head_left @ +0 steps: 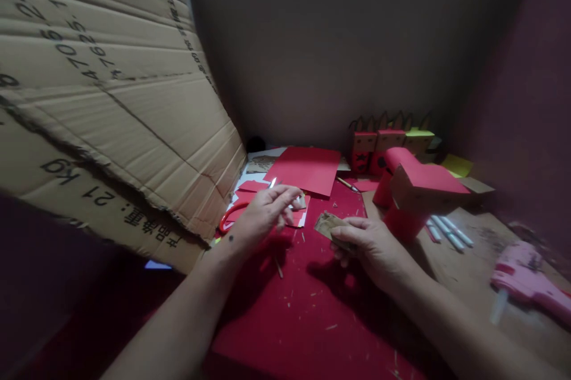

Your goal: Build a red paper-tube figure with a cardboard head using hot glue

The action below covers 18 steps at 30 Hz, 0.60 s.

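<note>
My right hand [363,244] pinches a small brown cardboard piece [326,223] between thumb and fingers, above the red tabletop [307,308]. To its left, my left hand [273,207] has its fingers curled together near a small pale piece [301,200]; whether the fingers grip it is unclear. Beneath and behind the left hand lie cut red paper pieces [250,187] and the red handle of scissors [229,213]. A large red sheet [307,167] lies farther back.
A big cardboard sheet [134,82] leans at the left. On the right stand a red paper-and-cardboard figure [408,190] and smaller box figures [390,141]. Markers [448,233] and a pink glue gun [526,279] lie on cardboard at the right. Small scraps dot the tabletop.
</note>
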Motion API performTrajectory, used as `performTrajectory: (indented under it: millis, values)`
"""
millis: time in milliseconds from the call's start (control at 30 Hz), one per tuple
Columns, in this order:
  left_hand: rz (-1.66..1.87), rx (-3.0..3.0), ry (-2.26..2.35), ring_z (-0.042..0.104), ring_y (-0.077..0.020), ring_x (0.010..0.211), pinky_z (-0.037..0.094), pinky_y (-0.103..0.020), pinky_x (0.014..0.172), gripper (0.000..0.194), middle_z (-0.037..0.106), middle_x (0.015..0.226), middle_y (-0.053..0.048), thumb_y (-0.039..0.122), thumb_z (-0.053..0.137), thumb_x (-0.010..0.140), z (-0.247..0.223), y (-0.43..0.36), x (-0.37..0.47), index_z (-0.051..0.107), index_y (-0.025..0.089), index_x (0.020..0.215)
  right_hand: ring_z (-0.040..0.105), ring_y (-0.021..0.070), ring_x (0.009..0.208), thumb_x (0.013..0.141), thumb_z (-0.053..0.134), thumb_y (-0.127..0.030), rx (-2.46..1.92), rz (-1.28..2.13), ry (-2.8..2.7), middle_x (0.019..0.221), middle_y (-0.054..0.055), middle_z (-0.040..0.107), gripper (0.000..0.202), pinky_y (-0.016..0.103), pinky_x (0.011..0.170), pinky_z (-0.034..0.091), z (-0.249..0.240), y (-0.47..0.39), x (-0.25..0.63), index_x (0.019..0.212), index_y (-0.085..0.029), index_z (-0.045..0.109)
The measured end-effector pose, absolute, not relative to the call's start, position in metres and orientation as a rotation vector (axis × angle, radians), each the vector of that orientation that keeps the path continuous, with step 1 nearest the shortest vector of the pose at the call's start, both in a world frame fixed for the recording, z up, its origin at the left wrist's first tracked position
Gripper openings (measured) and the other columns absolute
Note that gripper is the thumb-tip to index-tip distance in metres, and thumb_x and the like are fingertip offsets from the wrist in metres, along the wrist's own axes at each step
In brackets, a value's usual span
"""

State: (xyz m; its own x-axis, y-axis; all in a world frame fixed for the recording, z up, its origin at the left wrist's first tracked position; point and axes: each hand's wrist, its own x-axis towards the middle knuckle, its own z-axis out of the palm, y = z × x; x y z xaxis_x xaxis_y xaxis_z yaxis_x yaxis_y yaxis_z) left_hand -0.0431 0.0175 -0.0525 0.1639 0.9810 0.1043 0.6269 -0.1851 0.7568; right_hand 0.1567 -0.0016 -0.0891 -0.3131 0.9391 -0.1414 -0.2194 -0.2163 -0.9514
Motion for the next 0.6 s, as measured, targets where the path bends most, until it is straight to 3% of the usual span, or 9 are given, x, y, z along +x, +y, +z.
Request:
performTrajectory:
  millis: [33, 100, 200, 367, 600]
  values:
    - [0.630, 2.089, 1.815, 0.060, -0.0128, 0.065, 0.045, -0.024, 0.057, 0.040, 0.065, 0.093, -0.005, 0.045, 0.028, 0.094, -0.050, 0.019, -0.054, 0.054, 0.019, 0.111, 0.052, 0.0104, 0.041, 0.066, 0.069, -0.025, -0.980, 1.673, -1.133, 0.049, 0.001, 0.060, 0.016, 0.024, 0.042, 0.038, -0.089, -0.001, 0.157, 0.056, -0.016, 0.060]
    - [0.447, 2.132, 2.047, 0.062, -0.0240, 0.083, 0.046, -0.033, 0.071, 0.030, 0.065, 0.093, -0.013, 0.037, 0.047, 0.086, -0.050, 0.022, -0.074, 0.060, 0.013, 0.100, 0.051, 0.0105, 0.042, 0.067, 0.068, -0.025, -0.954, 1.672, -1.134, 0.049, 0.000, 0.059, 0.017, 0.024, 0.042, 0.038, -0.088, -0.001, 0.157, 0.055, -0.017, 0.060]
    - [0.233, 2.152, 2.227, 0.059, -0.0350, 0.097, 0.044, -0.041, 0.078, 0.024, 0.062, 0.101, -0.022, 0.027, 0.054, 0.080, -0.059, 0.022, -0.093, 0.061, 0.009, 0.094, 0.050, 0.0100, 0.043, 0.067, 0.068, -0.025, -0.931, 1.674, -1.120, 0.050, -0.001, 0.058, 0.017, 0.024, 0.044, 0.038, -0.087, -0.001, 0.157, 0.055, -0.017, 0.059]
    - [0.066, 2.150, 2.318, 0.060, -0.0359, 0.098, 0.044, -0.040, 0.078, 0.031, 0.061, 0.106, -0.026, 0.021, 0.048, 0.082, -0.072, 0.026, -0.093, 0.055, 0.006, 0.108, 0.051, 0.0101, 0.044, 0.064, 0.070, -0.027, -0.912, 1.670, -1.102, 0.051, 0.000, 0.059, 0.016, 0.023, 0.043, 0.037, -0.088, 0.001, 0.158, 0.059, -0.015, 0.060]
    - [0.054, 1.957, 2.400, 0.066, -0.0347, 0.088, 0.044, -0.034, 0.062, 0.034, 0.066, 0.099, -0.024, 0.032, 0.047, 0.079, -0.054, 0.028, -0.093, 0.054, 0.010, 0.103, 0.055, 0.0119, 0.045, 0.060, 0.073, -0.030, -0.889, 1.719, -1.040, 0.053, 0.001, 0.061, 0.019, 0.023, 0.044, 0.037, -0.083, 0.003, 0.159, 0.063, -0.015, 0.061]
